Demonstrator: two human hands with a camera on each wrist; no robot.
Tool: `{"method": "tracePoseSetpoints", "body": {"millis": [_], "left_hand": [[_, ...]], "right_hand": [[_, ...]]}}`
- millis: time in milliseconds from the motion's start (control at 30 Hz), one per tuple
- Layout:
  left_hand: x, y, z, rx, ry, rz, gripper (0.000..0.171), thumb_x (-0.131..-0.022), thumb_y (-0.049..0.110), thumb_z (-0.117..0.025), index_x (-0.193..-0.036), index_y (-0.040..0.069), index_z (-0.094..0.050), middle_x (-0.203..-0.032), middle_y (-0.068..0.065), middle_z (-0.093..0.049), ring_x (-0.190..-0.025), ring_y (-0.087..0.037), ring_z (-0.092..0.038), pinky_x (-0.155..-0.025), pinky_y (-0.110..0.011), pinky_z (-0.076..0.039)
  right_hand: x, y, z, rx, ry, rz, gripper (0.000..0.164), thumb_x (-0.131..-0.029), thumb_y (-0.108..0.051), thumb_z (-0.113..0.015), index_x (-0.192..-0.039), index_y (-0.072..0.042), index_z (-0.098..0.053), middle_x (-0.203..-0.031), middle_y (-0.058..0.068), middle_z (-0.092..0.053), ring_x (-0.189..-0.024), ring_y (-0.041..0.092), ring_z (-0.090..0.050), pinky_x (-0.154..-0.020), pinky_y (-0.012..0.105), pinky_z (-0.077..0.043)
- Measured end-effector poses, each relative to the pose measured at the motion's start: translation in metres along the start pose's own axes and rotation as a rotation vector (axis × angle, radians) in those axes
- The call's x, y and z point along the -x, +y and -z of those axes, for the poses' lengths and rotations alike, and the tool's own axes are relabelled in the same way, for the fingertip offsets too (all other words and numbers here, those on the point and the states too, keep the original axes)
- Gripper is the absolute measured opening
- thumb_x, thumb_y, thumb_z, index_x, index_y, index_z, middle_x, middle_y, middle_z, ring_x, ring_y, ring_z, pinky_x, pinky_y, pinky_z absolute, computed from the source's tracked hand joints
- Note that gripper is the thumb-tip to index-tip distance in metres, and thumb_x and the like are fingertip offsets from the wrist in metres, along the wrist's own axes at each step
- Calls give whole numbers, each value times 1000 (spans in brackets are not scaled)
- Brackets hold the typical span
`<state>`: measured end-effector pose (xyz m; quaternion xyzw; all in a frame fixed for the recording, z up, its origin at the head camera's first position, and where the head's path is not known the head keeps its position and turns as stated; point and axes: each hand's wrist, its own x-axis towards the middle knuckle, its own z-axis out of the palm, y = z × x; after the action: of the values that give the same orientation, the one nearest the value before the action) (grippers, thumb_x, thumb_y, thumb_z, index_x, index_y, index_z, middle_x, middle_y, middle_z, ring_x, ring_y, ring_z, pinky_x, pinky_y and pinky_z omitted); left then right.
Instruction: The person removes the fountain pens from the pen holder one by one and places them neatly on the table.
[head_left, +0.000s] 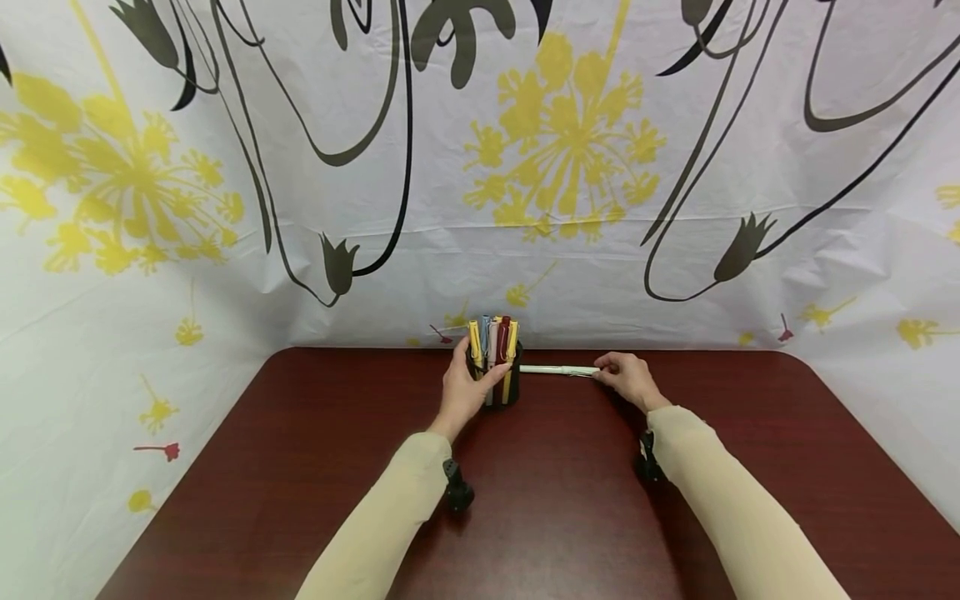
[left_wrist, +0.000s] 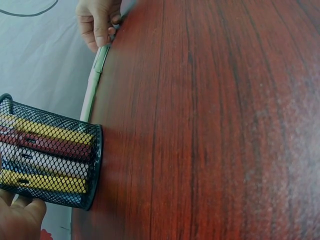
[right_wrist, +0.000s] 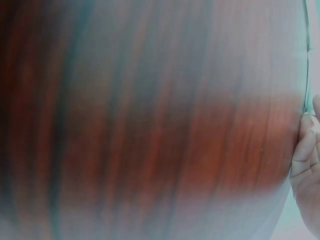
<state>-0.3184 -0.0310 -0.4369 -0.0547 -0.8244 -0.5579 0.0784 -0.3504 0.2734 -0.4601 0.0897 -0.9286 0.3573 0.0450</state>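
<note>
A black mesh pen cup (head_left: 515,385) stands near the table's back edge, packed with several yellow, red, blue and whitish pens (head_left: 494,337). My left hand (head_left: 461,393) grips it from the left, thumb across the front. In the left wrist view the pens (left_wrist: 45,159) show through the mesh. To the right of the cup a slim pale green-white pen (head_left: 551,369) lies sideways along the back edge. My right hand (head_left: 630,380) pinches its right end between thumb and fingers. The pen's left end meets the cup's outline in the head view.
The dark red wood-grain table (head_left: 555,492) ends just behind the cup. Beyond it hangs a white sheet (head_left: 450,192) with grey and yellow plant prints, which also covers both sides. Dark wrist cameras (head_left: 459,487) sit under both sleeves.
</note>
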Motion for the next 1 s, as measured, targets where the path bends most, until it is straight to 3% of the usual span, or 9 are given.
{"method": "tracePoseSetpoints", "body": {"millis": [1000], "left_hand": [[0,-1,0,-1,-5,9,91,-80,49,-71,-150,18,-22,-150,-11,-34,-135,-30,-35,-104,-50,-36]], "right_hand": [[-1,-1,-1,-9,-5,-10,22,-91,-8,-62,-110,4,-64,-89,17,-67,-73,22,-61,-62,31,-47]]}}
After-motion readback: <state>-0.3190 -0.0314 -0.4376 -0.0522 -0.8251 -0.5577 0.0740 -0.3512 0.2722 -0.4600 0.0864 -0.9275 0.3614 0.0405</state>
